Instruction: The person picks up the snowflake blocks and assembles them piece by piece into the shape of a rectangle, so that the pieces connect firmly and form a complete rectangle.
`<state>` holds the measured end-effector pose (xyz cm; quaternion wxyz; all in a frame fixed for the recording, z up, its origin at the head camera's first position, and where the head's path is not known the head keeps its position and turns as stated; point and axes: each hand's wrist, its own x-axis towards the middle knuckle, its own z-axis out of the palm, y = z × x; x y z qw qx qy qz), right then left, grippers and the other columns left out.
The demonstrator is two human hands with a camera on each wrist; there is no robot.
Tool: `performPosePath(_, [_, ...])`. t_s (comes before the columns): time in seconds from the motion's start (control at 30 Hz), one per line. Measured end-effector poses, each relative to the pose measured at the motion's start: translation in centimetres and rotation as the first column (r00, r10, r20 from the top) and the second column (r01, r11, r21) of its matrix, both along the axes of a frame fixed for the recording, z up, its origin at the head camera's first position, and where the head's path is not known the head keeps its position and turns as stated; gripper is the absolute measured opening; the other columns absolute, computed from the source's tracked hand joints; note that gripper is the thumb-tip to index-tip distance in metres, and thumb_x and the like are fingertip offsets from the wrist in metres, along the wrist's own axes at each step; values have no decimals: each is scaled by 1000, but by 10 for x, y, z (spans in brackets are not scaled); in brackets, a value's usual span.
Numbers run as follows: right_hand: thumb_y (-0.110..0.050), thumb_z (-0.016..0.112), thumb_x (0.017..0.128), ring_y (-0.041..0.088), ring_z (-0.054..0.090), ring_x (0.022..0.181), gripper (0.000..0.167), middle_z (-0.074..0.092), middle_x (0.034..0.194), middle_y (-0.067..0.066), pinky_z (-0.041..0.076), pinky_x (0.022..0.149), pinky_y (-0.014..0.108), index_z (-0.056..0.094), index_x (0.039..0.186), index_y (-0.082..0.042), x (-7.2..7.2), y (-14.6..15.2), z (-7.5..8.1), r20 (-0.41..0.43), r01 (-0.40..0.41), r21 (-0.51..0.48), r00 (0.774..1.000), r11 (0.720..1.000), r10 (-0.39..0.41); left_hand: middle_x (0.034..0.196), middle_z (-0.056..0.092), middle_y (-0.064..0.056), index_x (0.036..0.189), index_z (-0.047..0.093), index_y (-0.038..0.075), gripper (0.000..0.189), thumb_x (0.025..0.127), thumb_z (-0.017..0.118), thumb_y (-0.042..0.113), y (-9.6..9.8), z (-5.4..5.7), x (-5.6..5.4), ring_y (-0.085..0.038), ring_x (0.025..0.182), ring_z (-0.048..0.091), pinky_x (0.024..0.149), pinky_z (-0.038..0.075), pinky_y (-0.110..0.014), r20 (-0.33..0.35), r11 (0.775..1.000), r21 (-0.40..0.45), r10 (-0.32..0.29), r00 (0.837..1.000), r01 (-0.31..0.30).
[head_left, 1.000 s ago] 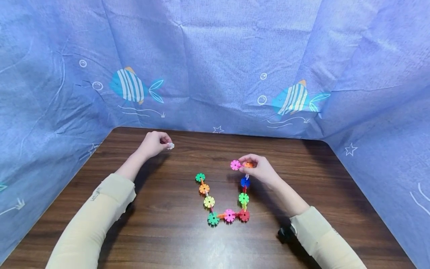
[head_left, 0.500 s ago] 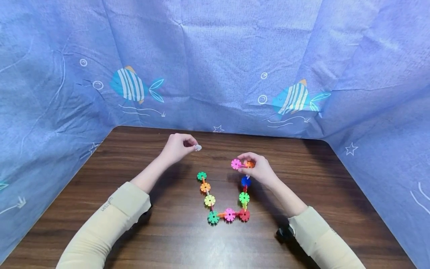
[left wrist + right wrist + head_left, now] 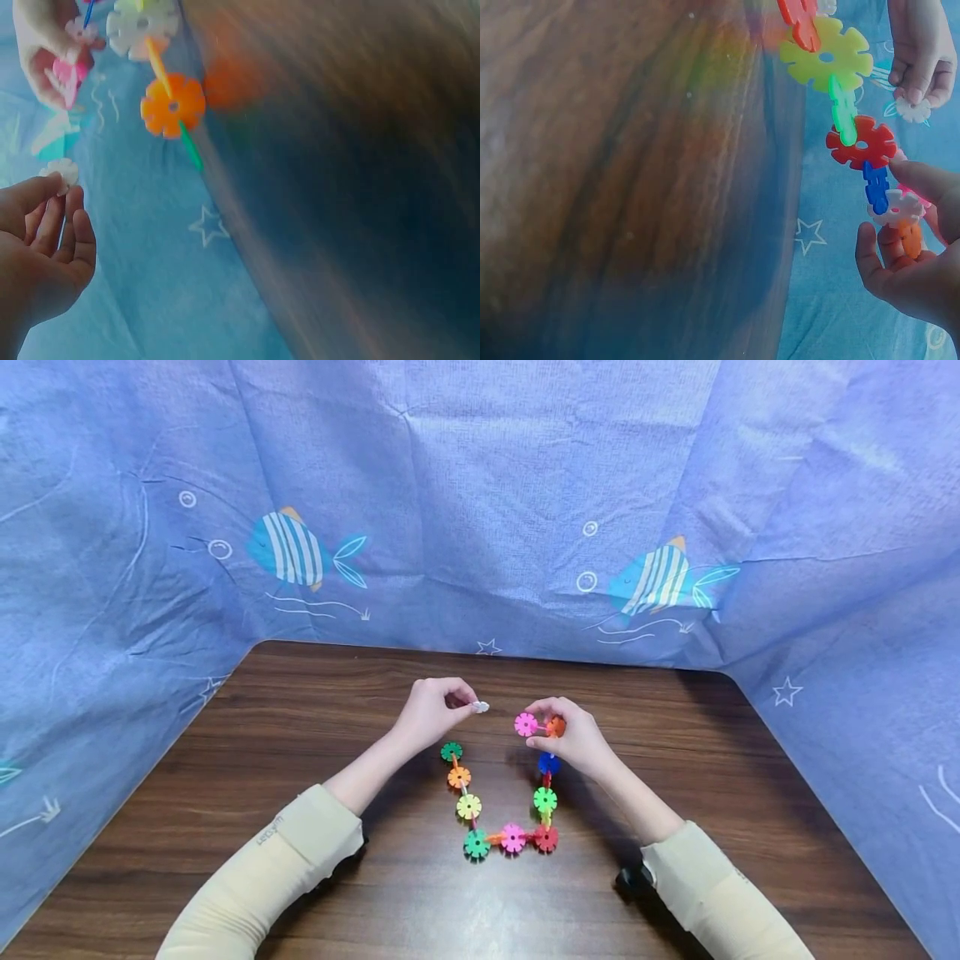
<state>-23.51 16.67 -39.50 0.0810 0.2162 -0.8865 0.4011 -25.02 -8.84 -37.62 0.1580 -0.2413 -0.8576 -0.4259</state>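
Observation:
In the head view my left hand (image 3: 433, 710) pinches a white notched plastic disc (image 3: 481, 707) between thumb and fingertips, above the table. The same disc (image 3: 66, 171) shows at the fingertips in the left wrist view. To its right, my right hand (image 3: 577, 739) grips one end of a U-shaped chain of interlocking discs, around an orange disc (image 3: 555, 727). A pink disc (image 3: 526, 724) sticks out leftward from that end, apart from the white one. The chain's bottom holds a red disc (image 3: 546, 838) and a green disc (image 3: 477, 844); its other end is a dark green disc (image 3: 451, 752).
The brown wooden table (image 3: 360, 893) stretches out under both arms. A blue cloth (image 3: 480, 510) printed with fish hangs behind and at the sides. Something black (image 3: 633, 882) sits by the right sleeve cuff.
My left hand has moved right and slightly nearer with the white disc, closing in on the pink disc. My right hand has stayed nearly in place, holding the chain's end.

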Motion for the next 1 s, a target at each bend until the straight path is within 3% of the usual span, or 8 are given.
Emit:
performPosePath(0.27, [-13,85,69,16,53,79,39,60,89,7,46,69,29,67,103,-14,-1,-1,0,-27,-11,18,1000,1000,11,71,68,4,77,69,13,6,80,75,12,18,-6,9,-5,60,58,57,48,-20,31,1000,-6,-29,999,29])
performPosePath(0.53, [-21,84,69,15,52,77,36,59,86,6,46,67,27,69,101,-15,1,0,0,-40,-15,17,999,1000,16,70,68,4,76,69,13,7,80,75,11,28,-9,12,-13,64,62,57,48,-21,59,998,-2,-56,997,57])
performPosePath(0.77, [-22,85,69,14,53,75,36,61,86,7,46,64,24,70,101,-14,0,0,-2,-54,-21,5,998,1000,21,71,68,4,77,70,13,6,80,75,11,33,-11,14,-4,63,58,57,48,-20,39,998,-5,-66,997,66])
performPosePath(1.0, [-18,85,69,12,56,77,34,62,85,3,47,65,23,71,100,-14,-1,0,-1,-76,-36,-11,997,999,36,71,68,5,76,70,14,7,80,75,10,34,-10,13,-3,62,59,57,48,-19,37,998,-14,-62,997,62])
